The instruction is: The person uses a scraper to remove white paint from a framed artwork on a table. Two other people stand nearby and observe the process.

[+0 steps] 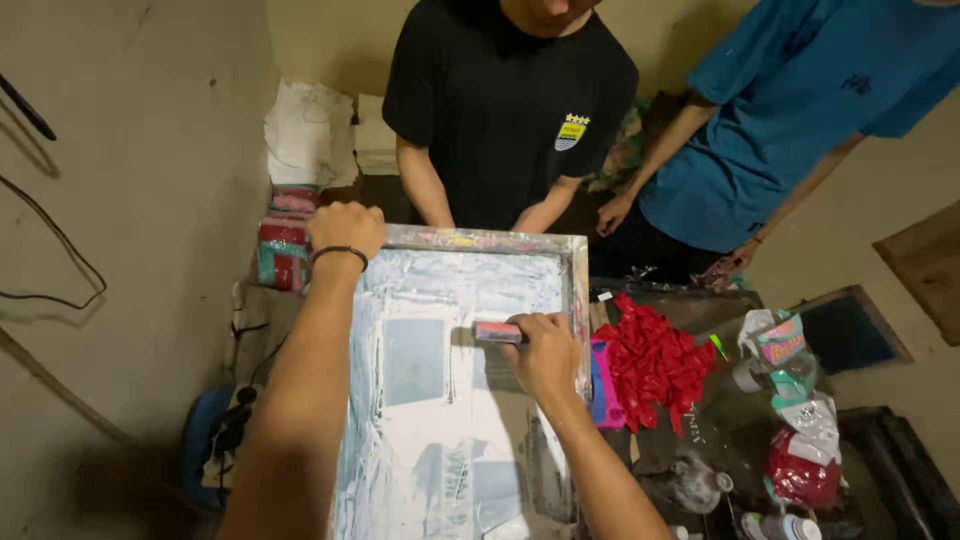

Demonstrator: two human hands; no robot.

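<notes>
Dim plaster walls enclose a cluttered worktop (pixel 700 310) carrying a screen-printing frame (pixel 480 240), its mesh smeared with pale ink. Left hand (pixel 345 228), closed in a fist, presses on the frame's far left corner. Right hand (pixel 540 350), fingers wrapped in a closed grip around a small squeegee (pixel 497 332), rests near the frame's right edge. Judged step: a pull of ink across the mesh, calling for even pressure on a steadied frame. Red balloons (pixel 655 365) lie at the right edge. Two other people stand at the far edge; their hands are partly hidden behind the frame. Whatever lies beneath the mesh cannot be made out.
</notes>
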